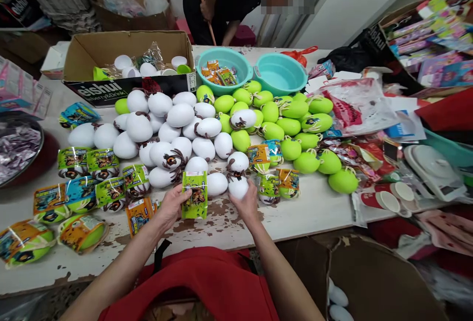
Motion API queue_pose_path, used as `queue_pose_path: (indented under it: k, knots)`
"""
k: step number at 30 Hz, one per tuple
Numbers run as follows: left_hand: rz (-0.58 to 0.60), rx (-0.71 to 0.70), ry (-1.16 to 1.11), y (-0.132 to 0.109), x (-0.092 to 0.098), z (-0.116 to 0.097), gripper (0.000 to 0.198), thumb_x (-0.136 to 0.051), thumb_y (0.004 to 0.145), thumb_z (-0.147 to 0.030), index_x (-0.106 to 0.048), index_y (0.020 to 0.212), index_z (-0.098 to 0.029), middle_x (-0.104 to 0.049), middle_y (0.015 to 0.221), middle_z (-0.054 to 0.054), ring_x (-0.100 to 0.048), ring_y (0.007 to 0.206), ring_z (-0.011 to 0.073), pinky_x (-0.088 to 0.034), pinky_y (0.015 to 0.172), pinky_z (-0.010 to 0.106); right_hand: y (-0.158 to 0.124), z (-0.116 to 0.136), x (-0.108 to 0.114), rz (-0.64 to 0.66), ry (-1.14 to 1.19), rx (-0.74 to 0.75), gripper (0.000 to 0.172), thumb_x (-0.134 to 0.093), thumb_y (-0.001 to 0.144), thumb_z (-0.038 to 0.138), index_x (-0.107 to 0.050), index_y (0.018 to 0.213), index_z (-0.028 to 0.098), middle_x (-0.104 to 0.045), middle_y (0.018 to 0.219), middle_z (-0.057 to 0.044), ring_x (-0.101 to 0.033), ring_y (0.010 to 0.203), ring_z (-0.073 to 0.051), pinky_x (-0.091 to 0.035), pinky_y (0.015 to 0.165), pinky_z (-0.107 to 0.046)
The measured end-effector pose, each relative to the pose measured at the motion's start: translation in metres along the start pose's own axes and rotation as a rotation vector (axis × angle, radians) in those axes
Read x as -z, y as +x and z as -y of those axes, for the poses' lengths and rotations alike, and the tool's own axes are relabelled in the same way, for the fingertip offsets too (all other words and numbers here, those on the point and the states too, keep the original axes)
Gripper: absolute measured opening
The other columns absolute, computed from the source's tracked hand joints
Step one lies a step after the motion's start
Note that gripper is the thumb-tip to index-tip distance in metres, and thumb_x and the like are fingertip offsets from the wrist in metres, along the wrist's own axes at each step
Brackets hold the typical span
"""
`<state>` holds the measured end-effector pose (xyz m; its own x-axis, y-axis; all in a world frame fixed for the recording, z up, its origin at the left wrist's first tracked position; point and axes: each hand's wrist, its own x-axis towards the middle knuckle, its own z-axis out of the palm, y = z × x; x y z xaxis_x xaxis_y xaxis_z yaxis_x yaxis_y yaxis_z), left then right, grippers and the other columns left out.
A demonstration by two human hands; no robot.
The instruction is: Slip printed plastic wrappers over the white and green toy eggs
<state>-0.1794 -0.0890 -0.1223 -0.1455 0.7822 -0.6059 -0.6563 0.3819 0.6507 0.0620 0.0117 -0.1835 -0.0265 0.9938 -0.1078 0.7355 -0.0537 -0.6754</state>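
Meanwhile, a green printed sleeve (194, 197) is being pinched at its left edge by the left hand (170, 206), while a white egg (237, 186) on the table (314, 208) is being gripped by the fingers (253, 193) of the right hand (247, 205).

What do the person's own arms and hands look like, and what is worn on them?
The left hand and the right hand are bare: no gloves, rings, watch or bracelet show. The arms behind them carry no sleeves as far as the picture reaches. Between the arms, at the bottom edge, is a red garment with a black strap.
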Motion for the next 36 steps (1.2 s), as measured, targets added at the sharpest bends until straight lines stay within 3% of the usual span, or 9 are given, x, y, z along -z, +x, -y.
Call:
queue_pose_path:
  k: [4, 7, 10, 14, 17, 22, 26, 32, 36]
  knots:
    - [-0.126, -0.055, 0.158, 0.006, 0.002, -0.001, 0.05, -0.079, 0.062, -0.045, -0.067, 0.099, -0.013, -0.074, 0.083, 0.005, -0.068, 0.074, 0.0214, -0.053, 0.068, 0.031, -0.017, -0.009, 0.046, 0.227, 0.247, -0.18, 0.086, -0.079, 0.053, 0.043, -0.04, 0.125, 0.018, -0.052, 0.119, -0.014, -0.054, 0.104, -0.03, -0.048, 0.088, -0.044]
    - [0.018, -0.056, 0.256, 0.011, -0.011, 0.006, 0.048, -0.074, 0.066, -0.048, -0.066, 0.1, -0.015, -0.072, 0.084, 0.004, -0.066, 0.071, 0.0198, -0.053, 0.065, 0.031, -0.036, -0.014, 0.086, 0.511, 0.466, -0.175, 0.078, -0.08, 0.058, 0.041, -0.044, 0.124, 0.022, -0.055, 0.12, -0.009, -0.056, 0.104, -0.027, -0.049, 0.086, -0.039]
    - [0.198, -0.007, 0.336, 0.022, -0.031, 0.023, 0.041, -0.072, 0.068, -0.049, -0.065, 0.089, -0.014, -0.07, 0.077, 0.003, -0.064, 0.066, 0.0184, -0.051, 0.062, 0.03, -0.047, -0.018, 0.098, 0.599, 0.575, -0.185, 0.078, -0.082, 0.056, 0.037, -0.047, 0.124, 0.022, -0.056, 0.121, -0.008, -0.056, 0.106, -0.027, -0.047, 0.089, -0.038]
    - [0.226, -0.063, 0.412, 0.043, -0.047, 0.048, 0.039, -0.068, 0.068, -0.05, -0.062, 0.081, -0.014, -0.068, 0.075, 0.004, -0.062, 0.066, 0.019, -0.05, 0.064, 0.032, -0.049, -0.025, 0.084, 0.428, 0.641, -0.232, 0.076, -0.077, 0.059, 0.044, -0.048, 0.125, 0.019, -0.059, 0.117, -0.008, -0.055, 0.105, -0.026, -0.046, 0.09, -0.038]
    - [0.18, -0.131, 0.448, 0.054, -0.047, 0.055, 0.037, -0.065, 0.072, -0.048, -0.062, 0.09, -0.016, -0.068, 0.085, 0.005, -0.061, 0.075, 0.0198, -0.049, 0.069, 0.032, -0.051, -0.03, 0.082, 0.331, 0.487, -0.299, 0.074, -0.079, 0.058, 0.045, -0.05, 0.122, 0.019, -0.06, 0.115, -0.008, -0.057, 0.101, -0.026, -0.049, 0.084, -0.036]
    - [0.221, -0.135, 0.515, 0.058, -0.057, 0.058, 0.029, -0.067, 0.07, -0.041, -0.066, 0.087, -0.017, -0.068, 0.082, 0.003, -0.06, 0.077, 0.0204, -0.047, 0.071, 0.029, -0.046, -0.043, 0.092, 0.485, 0.448, -0.417, 0.056, -0.076, 0.06, 0.044, -0.06, 0.107, 0.019, -0.066, 0.096, -0.006, -0.061, 0.081, -0.023, -0.047, 0.053, -0.026]
    - [0.241, -0.124, 0.538, 0.066, -0.072, 0.065, 0.023, -0.07, 0.067, -0.036, -0.066, 0.078, -0.017, -0.068, 0.077, 0.002, -0.059, 0.077, 0.0203, -0.045, 0.072, 0.028, -0.031, -0.054, 0.086, 0.498, 0.518, -0.434, 0.054, -0.082, 0.051, 0.036, -0.066, 0.099, 0.017, -0.068, 0.089, -0.006, -0.062, 0.076, -0.023, -0.048, 0.052, -0.026]
    - [0.229, -0.098, 0.486, 0.078, -0.084, 0.073, 0.03, -0.07, 0.068, -0.04, -0.065, 0.086, -0.015, -0.069, 0.085, 0.004, -0.059, 0.081, 0.0196, -0.044, 0.074, 0.028, -0.032, -0.048, 0.037, 0.088, 0.625, -0.478, 0.08, -0.067, 0.069, 0.056, -0.038, 0.134, 0.02, -0.05, 0.132, -0.015, -0.058, 0.105, -0.026, -0.056, 0.068, -0.032]
    - [0.27, -0.017, 0.44, 0.071, -0.085, 0.077, 0.037, -0.074, 0.062, -0.045, -0.066, 0.081, -0.015, -0.069, 0.078, 0.004, -0.06, 0.075, 0.0185, -0.046, 0.073, 0.029, -0.027, -0.033, -0.007, -0.104, 0.607, -0.5, 0.098, -0.063, 0.07, 0.062, -0.016, 0.143, 0.018, -0.039, 0.14, -0.02, -0.054, 0.115, -0.028, -0.056, 0.077, -0.037]
